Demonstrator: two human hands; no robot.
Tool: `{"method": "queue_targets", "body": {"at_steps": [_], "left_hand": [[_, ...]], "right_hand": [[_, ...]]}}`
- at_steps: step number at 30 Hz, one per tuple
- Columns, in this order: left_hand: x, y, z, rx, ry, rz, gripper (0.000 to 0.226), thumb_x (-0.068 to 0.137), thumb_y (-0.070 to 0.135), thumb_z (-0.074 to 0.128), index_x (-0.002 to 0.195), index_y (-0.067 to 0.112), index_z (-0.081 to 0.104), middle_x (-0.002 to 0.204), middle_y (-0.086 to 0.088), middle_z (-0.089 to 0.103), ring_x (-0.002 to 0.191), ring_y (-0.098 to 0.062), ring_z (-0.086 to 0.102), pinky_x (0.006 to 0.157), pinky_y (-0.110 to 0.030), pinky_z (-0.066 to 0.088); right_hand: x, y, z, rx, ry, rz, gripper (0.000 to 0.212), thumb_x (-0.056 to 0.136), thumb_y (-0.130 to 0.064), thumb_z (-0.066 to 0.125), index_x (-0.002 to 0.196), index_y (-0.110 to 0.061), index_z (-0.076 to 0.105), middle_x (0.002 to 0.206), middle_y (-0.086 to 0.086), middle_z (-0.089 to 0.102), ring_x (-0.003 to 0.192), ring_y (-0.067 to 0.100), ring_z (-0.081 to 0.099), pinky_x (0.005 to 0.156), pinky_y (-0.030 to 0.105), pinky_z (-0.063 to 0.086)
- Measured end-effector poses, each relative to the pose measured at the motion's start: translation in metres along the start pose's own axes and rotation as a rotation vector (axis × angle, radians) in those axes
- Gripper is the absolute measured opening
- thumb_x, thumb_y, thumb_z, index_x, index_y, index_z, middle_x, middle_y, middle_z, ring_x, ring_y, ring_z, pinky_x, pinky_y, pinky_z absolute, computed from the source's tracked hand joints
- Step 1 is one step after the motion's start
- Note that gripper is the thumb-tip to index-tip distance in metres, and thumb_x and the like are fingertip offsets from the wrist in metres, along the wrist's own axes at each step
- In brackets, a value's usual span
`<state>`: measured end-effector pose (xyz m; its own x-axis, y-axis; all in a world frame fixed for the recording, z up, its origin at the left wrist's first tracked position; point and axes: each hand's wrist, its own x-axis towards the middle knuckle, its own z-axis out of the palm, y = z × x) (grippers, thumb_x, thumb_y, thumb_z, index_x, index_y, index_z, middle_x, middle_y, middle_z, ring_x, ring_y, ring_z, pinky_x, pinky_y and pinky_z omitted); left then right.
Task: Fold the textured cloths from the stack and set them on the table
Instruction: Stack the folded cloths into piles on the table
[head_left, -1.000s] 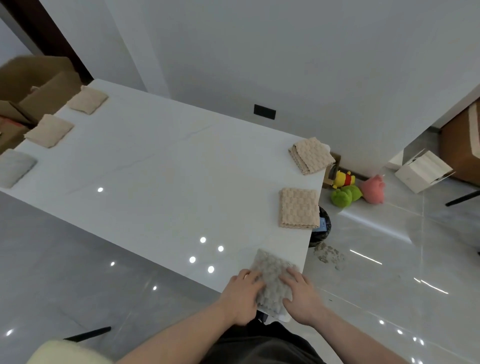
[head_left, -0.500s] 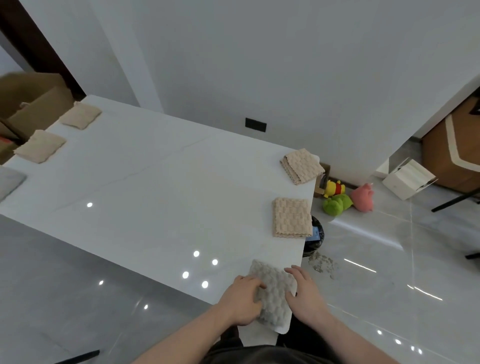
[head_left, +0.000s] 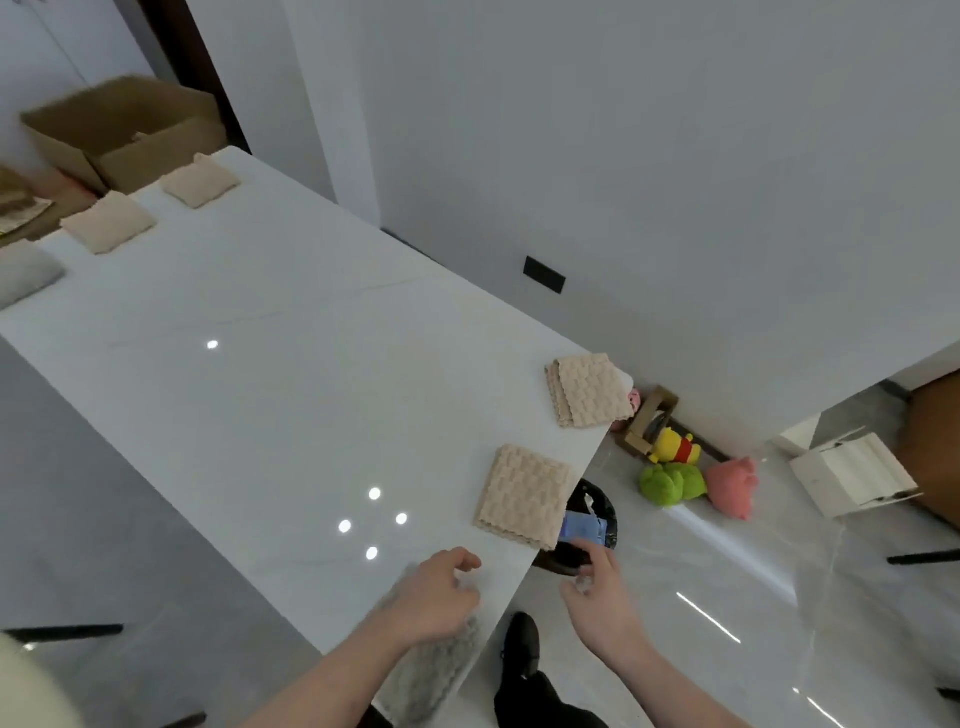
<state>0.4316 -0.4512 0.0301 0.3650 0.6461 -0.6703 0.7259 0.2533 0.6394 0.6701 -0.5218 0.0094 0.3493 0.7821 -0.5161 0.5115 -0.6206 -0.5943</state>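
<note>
The left hand (head_left: 434, 597) lies on the grey cloth (head_left: 431, 670) at the near corner of the surface (head_left: 270, 395), fingers loosely curled, its grip closed on nothing that I can see. The cloth runs from under that hand toward the near edge, flat on the white top.

The right hand (head_left: 597, 592) hangs in the air just off the surface's right edge, apart from the cloth, fingers relaxed and part open, its grip empty.

Farther along the right edge lie two folded beige cloths: one (head_left: 524, 496) just beyond the hands, another (head_left: 589, 389) at the far right corner, with several layers showing at its side. At the far left end are two more beige cloths (head_left: 200, 180) (head_left: 107, 222) and a grey one (head_left: 26, 273).

Past that end stands an open cardboard box (head_left: 124, 130); what is in it I cannot tell. Below the right edge on the floor sits a dark bin (head_left: 587, 530) with something blue in it. Plush toys (head_left: 696, 475) lie by the wall.
</note>
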Motion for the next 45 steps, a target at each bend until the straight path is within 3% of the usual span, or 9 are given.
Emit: {"method": "queue_targets", "body": {"at_steps": [6, 10, 19, 21, 25, 28, 30, 41, 45], "left_hand": [[0.019, 0.029, 0.039, -0.209, 0.093, -0.18, 0.048, 0.094, 0.024, 0.059, 0.14, 0.025, 0.05, 0.135, 0.007, 0.054, 0.098, -0.009, 0.062, 0.071, -0.013, 0.049], [0.032, 0.04, 0.061, -0.309, 0.121, -0.259, 0.058, 0.094, 0.023, 0.061, 0.147, 0.023, 0.039, 0.137, 0.004, 0.051, 0.103, -0.012, 0.059, 0.058, -0.006, 0.042], [0.071, 0.048, 0.074, -0.437, 0.128, -0.337, 0.08, 0.091, 0.017, 0.069, 0.157, 0.013, 0.024, 0.142, -0.005, 0.049, 0.127, -0.023, 0.053, 0.096, -0.028, 0.048], [0.081, 0.047, 0.069, -0.369, 0.298, -0.28, 0.074, 0.082, 0.015, 0.078, 0.148, 0.015, 0.045, 0.131, -0.004, 0.061, 0.12, -0.024, 0.063, 0.095, -0.03, 0.051], [0.093, 0.043, 0.067, -0.48, 0.127, -0.326, 0.048, 0.087, 0.007, 0.069, 0.132, 0.019, 0.064, 0.131, -0.005, 0.065, 0.129, -0.026, 0.056, 0.105, -0.024, 0.027], [0.086, 0.058, 0.062, -0.675, 0.292, -0.332, 0.022, 0.083, 0.005, 0.064, 0.102, 0.016, 0.064, 0.102, -0.006, 0.068, 0.094, -0.022, 0.068, 0.078, -0.028, 0.054], [0.082, 0.063, 0.061, -0.754, 0.323, -0.312, 0.012, 0.084, 0.007, 0.065, 0.091, 0.017, 0.066, 0.095, -0.001, 0.07, 0.086, -0.019, 0.068, 0.079, -0.036, 0.059], [0.066, 0.055, 0.067, -0.749, 0.549, -0.24, 0.015, 0.097, 0.018, 0.06, 0.11, 0.027, 0.062, 0.105, 0.006, 0.069, 0.091, -0.01, 0.068, 0.069, -0.02, 0.053], [0.067, 0.039, 0.073, -0.728, 0.591, -0.317, 0.036, 0.096, 0.022, 0.066, 0.129, 0.017, 0.051, 0.114, 0.002, 0.06, 0.089, -0.011, 0.062, 0.069, -0.019, 0.05]], "right_hand": [[0.071, -0.002, -0.052, -0.087, -0.058, -0.079, 0.056, 0.097, -0.022, 0.06, 0.15, -0.027, 0.041, 0.155, 0.0, 0.036, 0.105, 0.017, 0.057, 0.063, 0.024, 0.051], [0.107, -0.025, -0.066, -0.167, -0.141, -0.144, 0.063, 0.098, -0.024, 0.06, 0.155, -0.025, 0.034, 0.16, 0.003, 0.033, 0.121, 0.025, 0.06, 0.087, 0.034, 0.052], [0.152, -0.046, -0.06, -0.254, -0.337, -0.132, 0.077, 0.098, -0.033, 0.058, 0.163, -0.03, 0.015, 0.169, 0.0, 0.022, 0.138, 0.027, 0.05, 0.108, 0.039, 0.046], [0.155, -0.047, -0.056, -0.247, -0.38, -0.113, 0.074, 0.099, -0.028, 0.058, 0.162, -0.027, 0.02, 0.167, 0.001, 0.026, 0.138, 0.027, 0.05, 0.105, 0.036, 0.046], [0.152, -0.048, -0.053, -0.266, -0.414, -0.049, 0.066, 0.099, -0.027, 0.057, 0.16, -0.02, 0.03, 0.157, 0.01, 0.04, 0.116, 0.023, 0.058, 0.095, 0.032, 0.045], [0.149, -0.045, -0.05, -0.255, -0.432, -0.001, 0.059, 0.1, -0.026, 0.057, 0.155, -0.013, 0.039, 0.138, 0.009, 0.055, 0.1, 0.018, 0.059, 0.087, 0.028, 0.046], [0.147, -0.043, -0.047, -0.23, -0.425, 0.018, 0.051, 0.098, -0.023, 0.06, 0.146, -0.009, 0.052, 0.124, 0.006, 0.063, 0.097, 0.019, 0.062, 0.087, 0.033, 0.052], [0.133, -0.052, -0.038, -0.094, -0.315, -0.063, 0.019, 0.093, -0.013, 0.058, 0.111, -0.017, 0.062, 0.109, 0.0, 0.066, 0.098, 0.018, 0.063, 0.082, 0.03, 0.051], [0.129, -0.052, -0.035, -0.108, -0.361, -0.044, 0.042, 0.097, -0.016, 0.057, 0.138, -0.019, 0.046, 0.13, 0.004, 0.058, 0.1, 0.019, 0.062, 0.08, 0.03, 0.049]]}}
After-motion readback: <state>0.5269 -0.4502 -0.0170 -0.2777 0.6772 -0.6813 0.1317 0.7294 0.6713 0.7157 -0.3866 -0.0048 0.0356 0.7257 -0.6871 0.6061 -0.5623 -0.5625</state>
